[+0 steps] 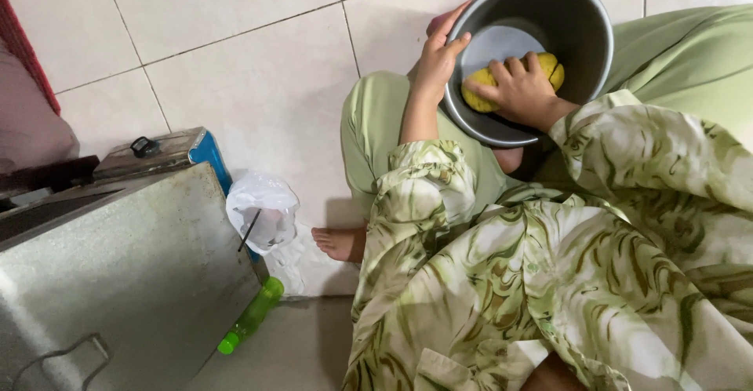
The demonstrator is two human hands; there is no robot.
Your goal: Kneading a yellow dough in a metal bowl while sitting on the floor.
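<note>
While we sit on the white tiled floor (259, 69), our left hand (435, 61) clamps the round grey metal bowl (576, 14) at nine o'clock, steadying it; our right hand (524, 89) presses curled fingers onto yellow dough (549, 65) inside.

- so the floor (259, 85) is pale glossy tile, big squares with thin dark grout lines
- a grey metal box (118, 273) sits on it at the left, flat top with a wire handle near its close edge
- right behind that is a smaller metal case (157, 154) with a blue end and a dark ring on its lid
- a crumpled clear plastic bag (263, 212) rests against the box's far corner, thin dark stick poking out of it
- a green plastic bottle (251, 318) lies on its side just beside the box, cap toward the camera
- a bare foot (339, 242) rests on the tile near the bag
</note>
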